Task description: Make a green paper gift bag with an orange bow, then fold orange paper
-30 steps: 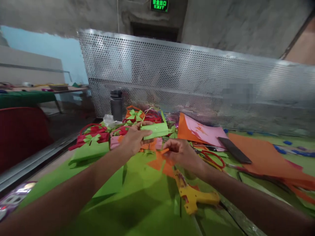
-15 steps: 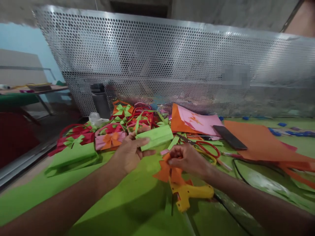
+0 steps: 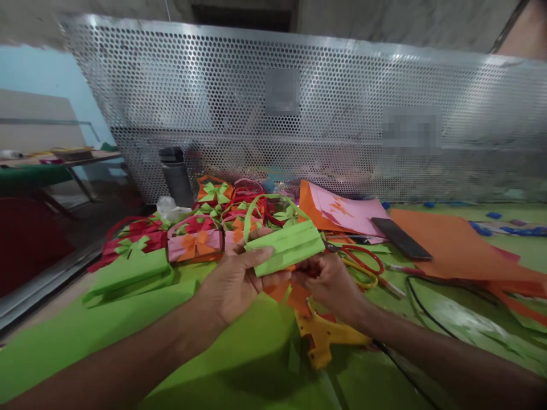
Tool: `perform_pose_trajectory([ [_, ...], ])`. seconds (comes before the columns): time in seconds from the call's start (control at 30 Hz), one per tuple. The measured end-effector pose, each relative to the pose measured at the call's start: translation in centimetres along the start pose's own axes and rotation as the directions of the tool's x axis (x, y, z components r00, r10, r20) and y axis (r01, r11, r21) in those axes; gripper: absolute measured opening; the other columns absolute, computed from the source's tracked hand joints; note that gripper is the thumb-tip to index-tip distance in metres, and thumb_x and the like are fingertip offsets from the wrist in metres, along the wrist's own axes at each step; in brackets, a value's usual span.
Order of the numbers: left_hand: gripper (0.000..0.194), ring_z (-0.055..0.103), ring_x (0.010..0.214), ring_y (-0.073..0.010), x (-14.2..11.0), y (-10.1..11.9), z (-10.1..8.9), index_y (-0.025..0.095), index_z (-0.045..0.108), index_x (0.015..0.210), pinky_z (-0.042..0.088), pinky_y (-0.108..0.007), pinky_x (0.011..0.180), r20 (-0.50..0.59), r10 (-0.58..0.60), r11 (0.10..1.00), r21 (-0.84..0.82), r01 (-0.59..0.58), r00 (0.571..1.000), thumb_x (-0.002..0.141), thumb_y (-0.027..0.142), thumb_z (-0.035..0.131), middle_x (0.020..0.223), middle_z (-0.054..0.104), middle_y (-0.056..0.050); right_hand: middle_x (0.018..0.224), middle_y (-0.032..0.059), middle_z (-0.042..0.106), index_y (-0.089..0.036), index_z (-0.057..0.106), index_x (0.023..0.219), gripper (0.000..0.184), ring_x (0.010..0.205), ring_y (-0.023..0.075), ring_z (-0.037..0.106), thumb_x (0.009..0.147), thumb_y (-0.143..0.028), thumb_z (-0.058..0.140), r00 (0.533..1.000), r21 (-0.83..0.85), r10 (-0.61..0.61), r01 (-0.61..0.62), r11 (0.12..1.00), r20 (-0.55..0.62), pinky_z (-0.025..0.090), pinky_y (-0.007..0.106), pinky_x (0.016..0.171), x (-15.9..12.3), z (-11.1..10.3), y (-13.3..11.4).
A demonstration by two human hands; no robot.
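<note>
My left hand [image 3: 233,279] grips a small light green paper handbag [image 3: 288,245], thumb on its front and fingers beneath. A looped green strap [image 3: 269,199] rises from the bag. Close against the bag's lower right corner, my right hand [image 3: 331,279] is closed in a pinch on an orange paper bow [image 3: 299,299]. Part of the bow is hidden behind the bag and my fingers. Below this hand a yellow hot glue gun [image 3: 320,339] lies on the green surface. Scissors [image 3: 363,259] with red and yellow handles lie just right of the hand.
Several finished-looking paper bags with bows [image 3: 196,242] crowd the back left, near a dark bottle [image 3: 176,176]. Pink sheets [image 3: 350,208], a dark phone-like slab [image 3: 399,238] and orange sheets [image 3: 461,245] lie right. A black cord [image 3: 427,307] crosses there. Perforated metal [image 3: 256,102] stands behind.
The green bag has moved right and its strap now stands up in a loop. My right hand has risen slightly toward the bag with the orange bow, which is now partly covered.
</note>
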State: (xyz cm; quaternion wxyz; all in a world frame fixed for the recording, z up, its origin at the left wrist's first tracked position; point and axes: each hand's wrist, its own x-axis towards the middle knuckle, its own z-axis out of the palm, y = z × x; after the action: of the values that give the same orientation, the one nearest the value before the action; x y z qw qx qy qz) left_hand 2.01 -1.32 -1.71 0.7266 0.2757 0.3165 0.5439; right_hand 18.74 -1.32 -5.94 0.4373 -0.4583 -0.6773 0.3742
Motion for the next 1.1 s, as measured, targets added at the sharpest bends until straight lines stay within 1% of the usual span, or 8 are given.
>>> perform_pose_trajectory([
  [0.2,0.044,0.069,0.085,-0.0268,-0.1,0.8,0.3,0.017,0.060,0.109,0.058,-0.047,0.075,-0.004,0.016,0.999,-0.042,-0.016,1.000,0.069,-0.002,0.064,0.090,0.073,-0.008,0.075,0.0018,0.066,-0.016,0.063,0.077,0.018,0.068,0.0148,0.059,0.060,-0.020,0.069,0.993,0.256,0.114,-0.102,0.961,-0.034,0.047,0.026,0.061,0.2,0.2,0.1],
  [0.33,0.041,0.069,0.087,-0.0256,-0.1,1.6,0.4,0.016,0.061,0.107,0.058,-0.044,0.077,-0.009,0.050,0.997,-0.053,-0.051,0.999,0.070,-0.002,0.063,0.089,0.073,-0.006,0.074,-0.0017,0.063,-0.019,0.062,0.077,0.028,0.065,0.0126,0.056,0.052,-0.020,0.074,0.992,0.363,0.116,-0.095,0.927,-0.038,0.046,0.025,0.058,0.6,0.4,0.4],
  [0.57,0.044,0.070,0.071,-0.0246,-0.1,2.2,0.2,0.017,0.061,0.107,0.061,-0.038,0.055,0.041,0.091,0.996,0.012,-0.091,0.995,0.067,0.000,0.065,0.085,0.072,-0.005,0.066,-0.0030,0.060,-0.017,0.065,0.073,0.016,0.058,0.0101,0.050,0.060,-0.026,0.070,0.992,0.369,0.120,-0.100,0.924,-0.032,0.042,0.024,0.057,0.6,0.2,-0.1],
  [0.67,0.045,0.069,0.066,-0.0230,0.3,2.6,-0.2,0.018,0.061,0.107,0.060,-0.033,0.048,0.044,0.182,0.979,0.082,-0.186,0.982,0.065,0.003,0.067,0.084,0.071,-0.004,0.063,-0.0035,0.058,-0.017,0.065,0.073,0.015,0.056,0.0099,0.049,0.062,-0.027,0.067,0.994,0.308,0.098,-0.080,0.948,-0.045,0.040,0.024,0.055,0.4,-0.3,-0.9],
  [0.8,0.050,0.069,0.068,-0.0206,1.1,2.6,-1.0,0.021,0.061,0.106,0.061,-0.034,0.054,0.053,0.321,0.935,0.140,-0.326,0.945,0.060,0.007,0.074,0.084,0.070,-0.001,0.058,-0.0037,0.053,-0.018,0.061,0.064,0.010,0.054,0.0109,0.046,0.066,-0.028,0.064,0.998,0.140,-0.017,0.026,0.990,-0.065,0.038,0.024,0.053,0.0,-1.0,-1.9],
  [0.9,0.048,0.069,0.071,-0.0205,1.5,1.9,-1.4,0.021,0.061,0.104,0.060,-0.033,0.057,0.069,0.314,0.924,0.205,-0.322,0.947,0.060,0.012,0.077,0.085,0.069,-0.002,0.062,-0.0020,0.056,-0.020,0.061,0.066,0.007,0.060,0.0133,0.049,0.072,-0.024,0.061,0.974,-0.061,-0.199,0.194,0.979,-0.107,0.039,0.027,0.058,-0.5,-1.6,-2.6],
  [1.0,0.042,0.068,0.069,-0.0191,1.4,1.0,-1.5,0.020,0.062,0.099,0.059,-0.031,0.060,0.107,0.289,0.913,0.269,-0.307,0.951,0.061,0.016,0.079,0.082,0.070,-0.002,0.070,-0.0001,0.059,-0.021,0.061,0.073,0.003,0.067,0.0149,0.052,0.075,-0.020,0.060,0.912,-0.239,-0.388,0.351,0.905,-0.130,0.041,0.029,0.065,-1.0,-2.1,-3.3],
  [1.1,0.041,0.067,0.067,-0.0176,0.8,0.2,-1.2,0.019,0.063,0.095,0.056,-0.027,0.060,0.135,0.257,0.907,0.308,-0.287,0.957,0.059,0.019,0.081,0.077,0.069,-0.002,0.067,-0.0008,0.058,-0.022,0.061,0.073,0.007,0.065,0.0139,0.051,0.075,-0.016,0.057,0.895,-0.335,-0.430,0.372,0.866,-0.119,0.040,0.028,0.062,-1.5,-2.4,-3.8],
])
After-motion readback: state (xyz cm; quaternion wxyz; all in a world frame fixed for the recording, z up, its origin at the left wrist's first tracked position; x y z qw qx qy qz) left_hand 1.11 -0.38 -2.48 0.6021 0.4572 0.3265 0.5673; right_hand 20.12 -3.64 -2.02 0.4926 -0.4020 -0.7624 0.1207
